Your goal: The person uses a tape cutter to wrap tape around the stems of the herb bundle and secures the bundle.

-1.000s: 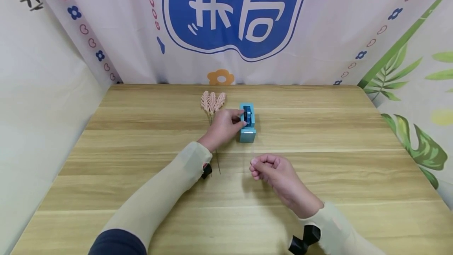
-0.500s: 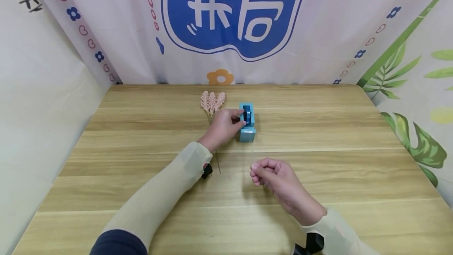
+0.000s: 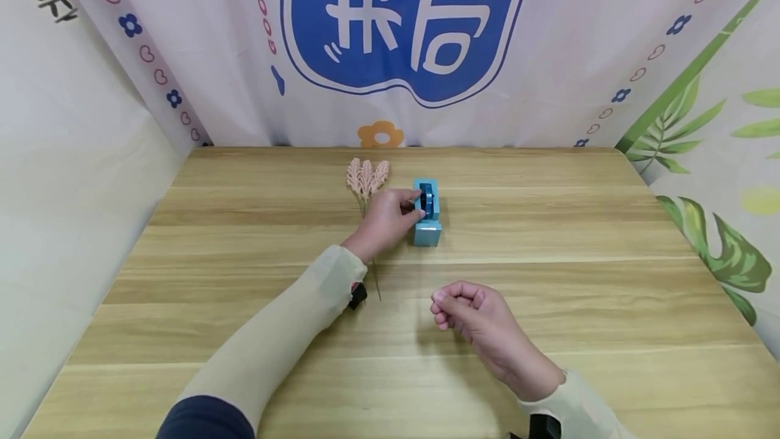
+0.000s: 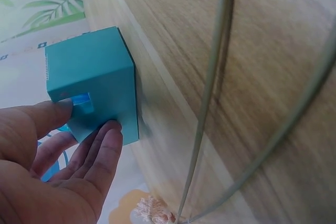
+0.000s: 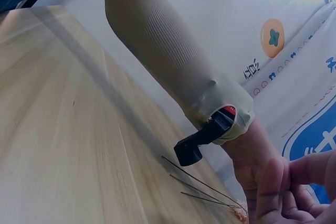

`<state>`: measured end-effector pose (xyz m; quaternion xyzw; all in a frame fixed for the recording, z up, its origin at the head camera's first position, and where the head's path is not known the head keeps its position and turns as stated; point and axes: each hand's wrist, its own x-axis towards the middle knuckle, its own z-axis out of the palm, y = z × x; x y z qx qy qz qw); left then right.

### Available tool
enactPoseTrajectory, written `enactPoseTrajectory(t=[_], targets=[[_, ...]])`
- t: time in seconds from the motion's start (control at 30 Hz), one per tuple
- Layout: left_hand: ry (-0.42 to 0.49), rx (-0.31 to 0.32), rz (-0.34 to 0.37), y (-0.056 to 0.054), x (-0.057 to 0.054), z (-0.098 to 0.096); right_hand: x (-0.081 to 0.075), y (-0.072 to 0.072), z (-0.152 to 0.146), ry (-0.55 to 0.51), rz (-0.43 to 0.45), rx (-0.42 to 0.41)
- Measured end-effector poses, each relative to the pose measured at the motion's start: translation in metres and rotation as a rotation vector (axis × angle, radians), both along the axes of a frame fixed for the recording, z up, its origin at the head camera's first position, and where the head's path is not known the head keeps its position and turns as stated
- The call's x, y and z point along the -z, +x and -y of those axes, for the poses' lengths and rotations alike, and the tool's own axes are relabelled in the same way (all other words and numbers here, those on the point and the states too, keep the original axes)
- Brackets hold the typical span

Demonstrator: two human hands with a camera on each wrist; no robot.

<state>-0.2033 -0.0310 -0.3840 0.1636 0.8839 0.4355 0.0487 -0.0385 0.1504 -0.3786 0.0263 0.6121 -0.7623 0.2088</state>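
Where a pale sleeve (image 3: pixel 292 324) slants up from the lower left of the head view, dark blue cloth (image 3: pixel 207 419) covers its bottom end and a small black device (image 3: pixel 357 295) sits at the wrist. Pink flowers (image 3: pixel 367 177) lie on the wood-grain bench (image 3: pixel 609 290), blooms just above the middle of the frame, thin stems running down behind the hand and wrist; in the right wrist view three stem ends show at the lower middle.

Over those stems, the left hand (image 3: pixel 385 219) holds the blue tape dispenser (image 3: pixel 427 212), which stands on the bench slightly right of the frame's centre line. Its fingers are bent, thumb and index set against the dispenser's left side, beside the blue roll (image 3: pixel 428 200). The left wrist view puts the thumb at a slot in the dispenser's wall and other fingertips against a lower part of it.

Below and right of the dispenser, the right hand (image 3: pixel 481 320) hangs over the bench, thumb tip pressed to the index finger, the others curled in. They seem to pinch a nearly see-through strip of tape (image 3: pixel 433 268), very faint below the dispenser. Another black device (image 3: pixel 544 425) sits at the bottom edge by a pale cuff (image 3: pixel 569 402). Green printed leaves (image 3: pixel 725 242) fill the right edge.
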Motion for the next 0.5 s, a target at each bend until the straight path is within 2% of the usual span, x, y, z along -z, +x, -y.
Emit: enactPoseTrajectory(t=[0.2,0.27,0.33,0.5], targets=[[-0.018,0.064,0.032,-0.004,-0.002,0.007,0.001,0.0,-0.001,-0.002,0.004,0.012],[-0.025,0.06,0.034,-0.006,-0.005,0.012,0.001,0.0,-0.001,-0.001,0.002,0.013],[-0.044,0.019,0.039,-0.008,-0.008,0.017,0.001,0.0,-0.001,-0.001,0.0,0.015],[-0.12,-0.143,0.071,-0.007,-0.018,0.036,0.001,0.001,-0.003,0.014,-0.004,0.017]])
